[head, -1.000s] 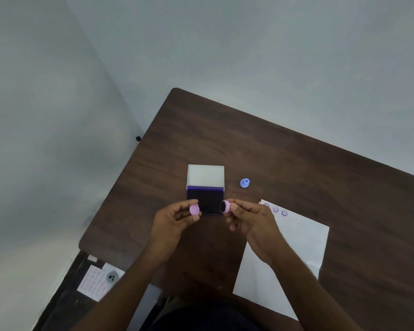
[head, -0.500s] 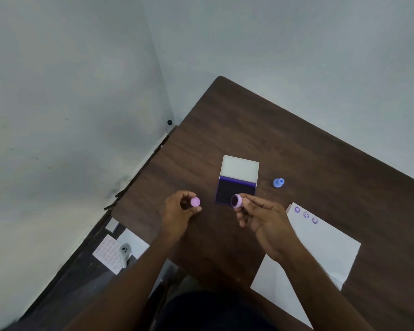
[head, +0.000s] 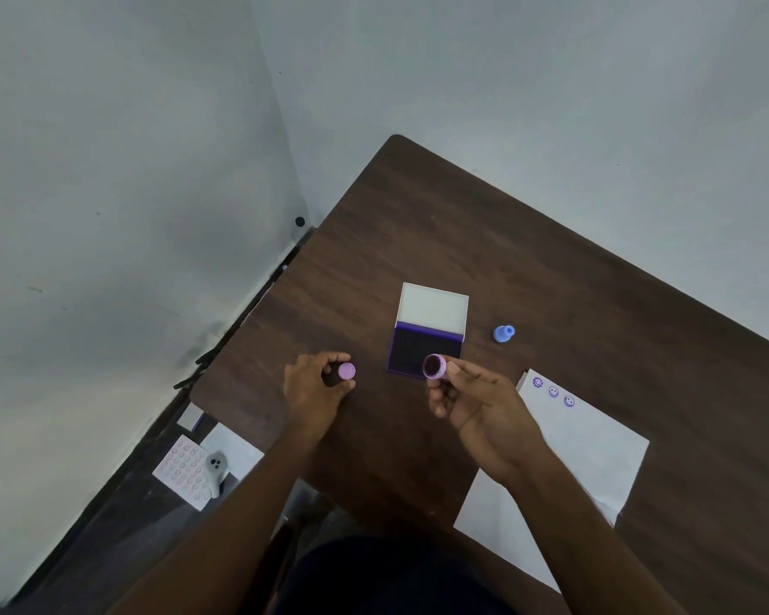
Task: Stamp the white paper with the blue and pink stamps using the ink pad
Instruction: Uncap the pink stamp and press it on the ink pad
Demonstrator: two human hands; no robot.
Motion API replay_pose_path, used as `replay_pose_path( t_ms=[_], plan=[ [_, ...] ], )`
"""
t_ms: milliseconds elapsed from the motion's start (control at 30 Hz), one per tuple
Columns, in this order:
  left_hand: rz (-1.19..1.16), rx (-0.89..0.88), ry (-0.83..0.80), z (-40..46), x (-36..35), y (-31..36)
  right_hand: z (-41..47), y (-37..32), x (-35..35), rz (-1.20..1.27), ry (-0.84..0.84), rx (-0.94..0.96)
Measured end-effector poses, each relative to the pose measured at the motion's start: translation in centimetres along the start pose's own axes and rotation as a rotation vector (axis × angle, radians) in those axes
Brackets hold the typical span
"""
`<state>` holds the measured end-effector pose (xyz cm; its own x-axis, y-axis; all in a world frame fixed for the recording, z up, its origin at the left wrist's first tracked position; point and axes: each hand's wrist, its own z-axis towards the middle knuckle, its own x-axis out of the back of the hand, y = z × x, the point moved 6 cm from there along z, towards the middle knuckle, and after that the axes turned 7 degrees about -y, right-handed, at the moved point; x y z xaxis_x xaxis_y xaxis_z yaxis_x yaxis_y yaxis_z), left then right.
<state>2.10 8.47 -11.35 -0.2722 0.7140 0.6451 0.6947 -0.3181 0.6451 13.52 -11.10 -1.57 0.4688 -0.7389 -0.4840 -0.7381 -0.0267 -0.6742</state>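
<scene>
Pink stamp uncapped, one piece in each hand above the table (head: 596,281).

My right hand (head: 476,406) pinches the pink stamp (head: 435,366) at its fingertips, inked face turned left, over the near edge of the open ink pad (head: 425,350). My left hand (head: 314,388) has its grip curled round the pink cap (head: 346,371), left of the pad. The blue stamp (head: 503,333) stands just right of the pad. The white paper (head: 587,454), with three purple prints at its far corner, lies to the right.

plain room corner | bare grey walls (head: 107,148) | dark wooden table (head: 551,268)
</scene>
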Motion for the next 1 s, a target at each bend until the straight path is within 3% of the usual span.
replay_pose_path(
  t_ms=[167, 267, 400, 533, 700, 1000],
  plan=[
    [-0.076, -0.049, -0.047, -0.6, 0.5, 1.7, -0.4, 0.1, 0.1, 0.169, -0.077, -0.008],
    [-0.261, -0.121, -0.136, -1.9, 0.6, 4.9, -0.6, 0.0, 0.4, 0.258, -0.110, -0.007],
    [-0.378, -0.288, -0.245, -4.0, 0.3, 10.8, -0.9, 0.2, 1.3, 0.358, -0.122, -0.007],
    [-0.415, -0.444, -0.252, -5.1, 0.1, 15.0, -1.1, 0.2, 2.0, 0.456, -0.127, 0.014],
    [-0.368, -0.525, -0.318, -5.4, -0.5, 17.3, -1.2, 0.3, 2.5, 0.579, -0.159, -0.011],
    [-0.244, -0.568, -0.279, -5.9, 0.4, 19.4, -0.2, 0.6, 2.3, 0.733, -0.276, -0.042]
  ],
)
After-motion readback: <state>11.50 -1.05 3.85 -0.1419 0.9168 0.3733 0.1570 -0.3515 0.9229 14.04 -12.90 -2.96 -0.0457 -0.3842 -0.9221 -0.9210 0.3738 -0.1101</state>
